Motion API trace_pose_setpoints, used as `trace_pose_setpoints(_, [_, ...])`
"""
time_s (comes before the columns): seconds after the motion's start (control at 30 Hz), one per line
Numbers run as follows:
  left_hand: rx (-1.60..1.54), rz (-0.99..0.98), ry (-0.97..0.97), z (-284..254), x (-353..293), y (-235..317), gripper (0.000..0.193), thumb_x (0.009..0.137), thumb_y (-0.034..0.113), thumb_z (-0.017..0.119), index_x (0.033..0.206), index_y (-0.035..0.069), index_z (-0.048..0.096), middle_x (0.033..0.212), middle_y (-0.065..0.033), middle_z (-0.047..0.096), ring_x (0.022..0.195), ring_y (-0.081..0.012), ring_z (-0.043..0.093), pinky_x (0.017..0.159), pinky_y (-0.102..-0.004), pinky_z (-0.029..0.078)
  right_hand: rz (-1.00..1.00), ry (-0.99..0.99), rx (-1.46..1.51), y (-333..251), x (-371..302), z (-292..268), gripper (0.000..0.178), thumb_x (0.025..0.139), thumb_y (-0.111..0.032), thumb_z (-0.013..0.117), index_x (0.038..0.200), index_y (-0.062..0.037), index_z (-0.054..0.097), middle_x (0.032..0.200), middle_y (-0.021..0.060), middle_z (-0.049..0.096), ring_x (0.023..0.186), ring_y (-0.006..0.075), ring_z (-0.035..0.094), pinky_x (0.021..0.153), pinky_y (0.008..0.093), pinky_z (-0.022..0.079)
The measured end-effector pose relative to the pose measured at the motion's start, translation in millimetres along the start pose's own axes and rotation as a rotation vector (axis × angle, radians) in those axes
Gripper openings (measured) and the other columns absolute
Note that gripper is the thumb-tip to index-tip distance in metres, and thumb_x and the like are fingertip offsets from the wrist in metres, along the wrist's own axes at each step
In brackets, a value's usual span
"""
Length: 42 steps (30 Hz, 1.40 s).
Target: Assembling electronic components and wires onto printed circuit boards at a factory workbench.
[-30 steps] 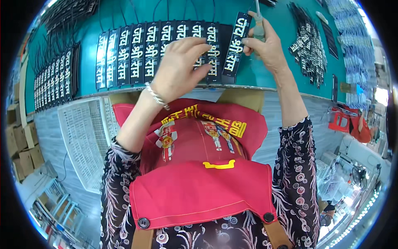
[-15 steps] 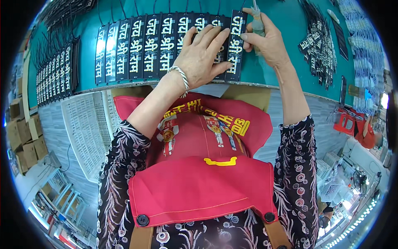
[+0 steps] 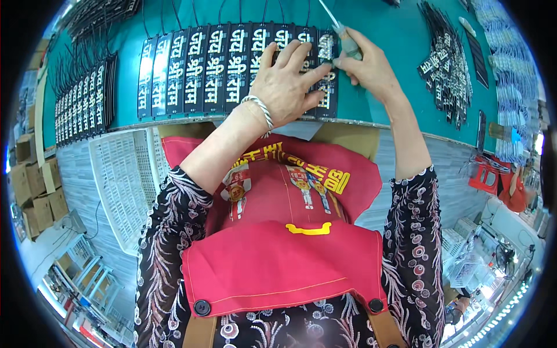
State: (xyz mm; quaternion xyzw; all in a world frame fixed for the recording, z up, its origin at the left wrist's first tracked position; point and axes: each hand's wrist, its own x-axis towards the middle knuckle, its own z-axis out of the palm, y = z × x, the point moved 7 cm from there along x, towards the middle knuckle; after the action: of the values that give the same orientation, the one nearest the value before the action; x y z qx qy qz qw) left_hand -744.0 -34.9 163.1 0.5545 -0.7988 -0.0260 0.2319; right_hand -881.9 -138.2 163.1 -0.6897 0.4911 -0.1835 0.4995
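A row of several narrow black strips (image 3: 191, 75) with pale lettering and black wires lies side by side along the near edge of the green table. My left hand (image 3: 287, 87) rests flat on the right part of this row, fingers spread, thumb reaching toward the rightmost strip (image 3: 326, 52). My right hand (image 3: 371, 72) is closed around the greenish handle of a screwdriver (image 3: 348, 44), whose thin metal shaft points up and to the left, above the table. Its thumb and finger ends are at the right edge of the rightmost strip; whether they touch it, I cannot tell.
Stacked lettered strips with wires (image 3: 87, 98) stand at the left of the green table (image 3: 383, 35). A loose heap of similar strips (image 3: 444, 75) lies to the right, with bundles of pale wires (image 3: 510, 87) beyond. Below the table's left side is a white plastic crate (image 3: 125, 185).
The rightmost strip, tilted and a little higher before, now sits lined up against the row. My right hand has shifted, and the screwdriver now leans up and left.
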Motion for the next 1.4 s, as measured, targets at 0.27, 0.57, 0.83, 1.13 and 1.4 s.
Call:
trace_pose_setpoints(0.27, [-0.069, 0.107, -0.033, -7, 24, -5, 0.041, 0.086, 0.041, 0.069, 0.11, 0.008, 0.067, 0.142, -0.0177, 0.05, 0.14, -0.0341, 0.038, 0.115, -0.0554, 0.028, 0.044, 0.121, 0.09, 12, -33, -28, 0.061, 0.089, -0.006, 0.064, 0.147, -0.0028, 0.044, 0.111, 0.0099, 0.065, 0.073, 0.0098, 0.057, 0.058, 0.0243, 0.046])
trace_pose_setpoints(0.57, [-0.176, 0.123, -0.059, 17, 59, -21, 0.041, 0.088, 0.032, 0.069, 0.114, 0.003, 0.058, 0.135, -0.0179, 0.056, 0.134, -0.0328, 0.048, 0.114, -0.0479, 0.034, -0.172, 0.194, -0.304, -8, -57, -48, 0.045, 0.088, -0.005, 0.067, 0.132, 0.0013, 0.06, 0.117, 0.0135, 0.068, 0.095, 0.0159, 0.064, 0.083, 0.0283, 0.051])
trace_pose_setpoints(0.83, [-0.172, 0.079, -0.024, 15, 71, -30, 0.058, 0.089, 0.027, 0.067, 0.139, 0.005, 0.049, 0.13, -0.0123, 0.057, 0.123, -0.0275, 0.053, 0.11, -0.0456, 0.036, -0.305, 0.188, -0.456, -33, -39, -44, 0.038, 0.086, -0.003, 0.071, 0.123, 0.0005, 0.064, 0.099, 0.0133, 0.067, 0.078, 0.0179, 0.064, 0.068, 0.0302, 0.051])
trace_pose_setpoints(1.13, [-0.187, 0.054, -0.032, 12, 72, -39, 0.061, 0.09, 0.028, 0.067, 0.142, 0.006, 0.046, 0.132, -0.0113, 0.056, 0.127, -0.0259, 0.05, 0.112, -0.0463, 0.034, -0.345, 0.194, -0.521, -50, -26, -42, 0.035, 0.086, -0.003, 0.072, 0.12, 0.0006, 0.066, 0.1, 0.0153, 0.069, 0.082, 0.023, 0.067, 0.07, 0.0317, 0.053])
trace_pose_setpoints(1.4, [-0.214, 0.058, -0.015, 10, 74, -48, 0.064, 0.089, 0.028, 0.068, 0.144, 0.005, 0.044, 0.132, -0.0116, 0.056, 0.125, -0.0262, 0.051, 0.111, -0.0451, 0.034, -0.295, 0.121, -0.578, -70, -13, -41, 0.03, 0.088, -0.005, 0.07, 0.117, 0.0021, 0.067, 0.099, 0.0168, 0.07, 0.084, 0.0267, 0.069, 0.073, 0.0326, 0.053])
